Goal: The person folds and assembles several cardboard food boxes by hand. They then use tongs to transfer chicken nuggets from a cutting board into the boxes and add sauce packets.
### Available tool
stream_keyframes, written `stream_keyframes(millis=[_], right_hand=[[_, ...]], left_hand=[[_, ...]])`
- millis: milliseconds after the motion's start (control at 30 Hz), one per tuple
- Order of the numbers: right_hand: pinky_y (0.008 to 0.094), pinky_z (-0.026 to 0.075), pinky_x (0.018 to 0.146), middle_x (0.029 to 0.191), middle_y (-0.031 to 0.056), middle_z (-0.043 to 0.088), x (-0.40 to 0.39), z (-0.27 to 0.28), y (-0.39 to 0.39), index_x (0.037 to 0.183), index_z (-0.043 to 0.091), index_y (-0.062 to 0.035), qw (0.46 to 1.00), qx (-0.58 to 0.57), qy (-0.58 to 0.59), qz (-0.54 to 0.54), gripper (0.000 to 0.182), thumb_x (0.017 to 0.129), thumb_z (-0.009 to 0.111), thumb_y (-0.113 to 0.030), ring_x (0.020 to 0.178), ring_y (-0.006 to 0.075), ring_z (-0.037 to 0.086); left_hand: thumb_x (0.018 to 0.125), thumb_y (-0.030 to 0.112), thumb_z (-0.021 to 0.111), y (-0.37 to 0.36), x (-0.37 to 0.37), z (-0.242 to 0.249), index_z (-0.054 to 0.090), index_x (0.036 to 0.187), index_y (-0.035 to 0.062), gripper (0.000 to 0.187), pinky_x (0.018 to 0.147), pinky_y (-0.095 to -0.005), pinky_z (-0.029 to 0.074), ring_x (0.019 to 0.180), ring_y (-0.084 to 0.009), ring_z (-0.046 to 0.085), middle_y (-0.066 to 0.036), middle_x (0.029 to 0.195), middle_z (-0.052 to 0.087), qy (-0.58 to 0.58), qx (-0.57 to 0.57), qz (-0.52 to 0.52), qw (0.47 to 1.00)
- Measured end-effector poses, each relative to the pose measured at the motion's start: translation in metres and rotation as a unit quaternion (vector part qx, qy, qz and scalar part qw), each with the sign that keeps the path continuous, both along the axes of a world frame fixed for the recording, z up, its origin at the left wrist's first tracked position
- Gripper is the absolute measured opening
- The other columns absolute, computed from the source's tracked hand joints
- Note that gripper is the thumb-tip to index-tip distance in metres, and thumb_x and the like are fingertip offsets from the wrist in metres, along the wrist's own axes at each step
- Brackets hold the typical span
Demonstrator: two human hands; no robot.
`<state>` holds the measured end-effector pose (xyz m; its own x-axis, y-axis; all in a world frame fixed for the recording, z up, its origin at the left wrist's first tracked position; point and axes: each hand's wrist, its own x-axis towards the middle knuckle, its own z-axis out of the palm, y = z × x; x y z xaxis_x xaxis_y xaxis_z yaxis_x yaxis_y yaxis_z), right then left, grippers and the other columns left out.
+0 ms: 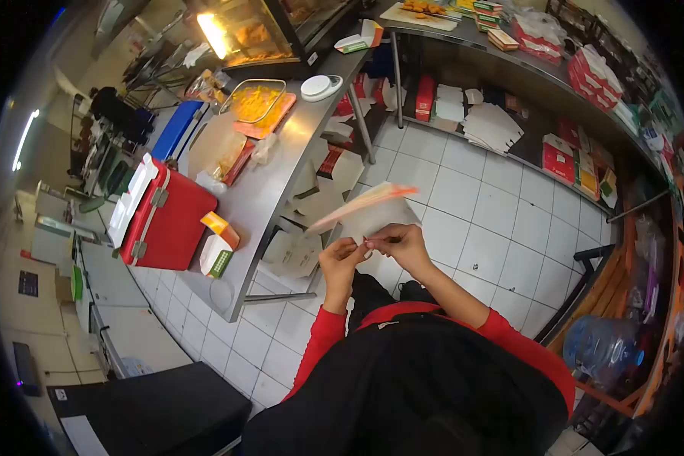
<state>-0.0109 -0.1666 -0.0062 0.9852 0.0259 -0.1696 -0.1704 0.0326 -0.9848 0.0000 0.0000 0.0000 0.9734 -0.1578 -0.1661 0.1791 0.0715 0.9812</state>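
At my far left, low down, lies a black box [152, 403], and above it the red cooler [176, 216] stands on the left end of the steel table [262, 178], its white lid raised. A blue box [178, 129] sits behind the cooler. Just to the cooler's right, near the table's end, I see a small carton [219, 252] in orange, white and green. Farther along the table come a wire-rimmed basket [257, 104] of yellow food and then a round white scale [321, 87]. My left hand [338, 266] is narrow, thumb and fingers pinching the near edge of a card [380, 218], which I hold out in front of me, over the floor [471, 228] and clear of the table. The card is pale with orange along its upper edge, and blurred. My right hand [403, 247] is pinched on that same edge, its fingertips beside the left ones. Farther right, flat cartons [492, 128] lie on the shelf under the back counter, and a large clear bottle [596, 338] rests on its side.
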Motion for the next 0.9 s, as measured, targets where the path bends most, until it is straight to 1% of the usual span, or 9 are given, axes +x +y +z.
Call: stream_keyframes(millis=[167,200,300,400,500,567,700,767,900], right_hand=[[0.029,0.049,0.069,0.086,0.0075,0.065,-0.008,-0.001,0.008,0.097,0.063,-0.0008,0.97,-0.004,-0.181,-0.161,0.023,0.075,0.07,-0.005,0.078,0.019,0.061],[0.0316,0.049,0.073,0.09,0.0083,0.063,-0.009,-0.004,0.008,0.099,0.059,-0.0007,0.955,-0.099,-0.223,-0.171,0.025,0.077,0.069,-0.007,0.082,0.021,0.06],[0.0317,0.049,0.074,0.091,0.0086,0.063,-0.011,-0.024,0.012,0.101,0.058,-0.0005,0.922,-0.186,-0.281,-0.194,0.027,0.077,0.069,-0.007,0.084,0.0204,0.06],[0.0319,0.049,0.075,0.093,0.009,0.062,-0.016,-0.051,0.019,0.103,0.057,-0.0003,0.951,0.109,-0.205,-0.203,0.029,0.078,0.069,-0.008,0.086,0.0199,0.06],[0.0321,0.049,0.076,0.094,0.0093,0.062,-0.019,-0.054,0.018,0.105,0.056,-0.0002,0.949,0.156,-0.188,-0.2,0.031,0.078,0.068,-0.008,0.087,0.0194,0.06],[0.0316,0.048,0.078,0.099,0.01,0.06,-0.021,-0.041,0.012,0.11,0.052,0.0,0.957,-0.054,-0.22,-0.178,0.035,0.079,0.067,-0.009,0.092,0.0165,0.057],[0.0293,0.049,0.069,0.085,0.0086,0.063,-0.001,-0.031,0.02,0.098,0.061,0.001,0.955,0.133,-0.153,-0.215,0.024,0.078,0.07,-0.01,0.079,0.014,0.059],[0.0266,0.049,0.062,0.072,0.0074,0.064,0.001,-0.007,0.017,0.087,0.068,0.0014,0.974,0.032,-0.113,-0.196,0.015,0.077,0.071,-0.01,0.065,0.0116,0.059],[0.0236,0.048,0.063,0.077,0.0058,0.064,0.008,-0.002,0.016,0.091,0.067,0.0037,0.98,0.07,-0.087,-0.163,0.015,0.08,0.069,-0.007,0.067,0.0105,0.059]], left_hand=[[0.075,-0.002,0.069,-0.014,-0.004,-0.017,0.055,0.11,-0.0026,0.038,0.07,-0.0267,0.052,0.084,-0.0163,0.062,-0.008,0.098,0.063,-0.068,-0.085,0.071,0.992],[0.086,0.011,0.063,-0.009,-0.01,-0.021,0.047,0.124,0.0003,0.042,0.087,-0.0303,0.048,0.105,-0.0171,0.055,-0.009,0.12,0.055,-0.043,-0.095,0.063,0.992],[0.091,0.023,0.056,-0.005,-0.014,-0.032,0.039,0.131,0.0024,0.048,0.094,-0.0321,0.044,0.114,-0.0184,0.05,-0.009,0.129,0.047,-0.019,-0.193,0.039,0.98],[0.092,0.03,0.054,0.003,-0.02,-0.029,0.032,0.136,0.004,0.056,0.098,-0.0353,0.042,0.121,-0.022,0.046,-0.011,0.136,0.042,0.043,-0.235,-0.012,0.971],[0.089,0.024,0.06,-0.001,-0.016,-0.025,0.034,0.136,0.004,0.057,0.097,-0.0354,0.043,0.119,-0.021,0.047,-0.012,0.133,0.044,-0.057,-0.004,-0.032,0.998],[0.088,0.018,0.06,-0.003,-0.011,-0.029,0.044,0.125,0.0014,0.044,0.09,-0.0318,0.046,0.108,-0.0175,0.052,-0.01,0.122,0.052,-0.065,-0.019,0.005,0.998],[0.086,0.006,0.06,-0.022,0.007,-0.011,0.056,0.11,-0.0018,0.025,0.082,-0.0287,0.049,0.095,-0.0156,0.06,-0.009,0.105,0.061,-0.043,-0.085,0.141,0.985],[0.081,0.001,0.065,-0.019,0.013,0.005,0.059,0.105,-0.0023,0.025,0.078,-0.0267,0.049,0.089,-0.0136,0.061,-0.007,0.095,0.064,0.003,-0.1,0.031,0.995],[0.076,-0.005,0.065,-0.015,0.027,0.006,0.059,0.097,-0.0037,0.022,0.076,-0.0267,0.051,0.079,-0.0151,0.063,-0.01,0.088,0.065,0.003,-0.042,-0.025,0.999]])
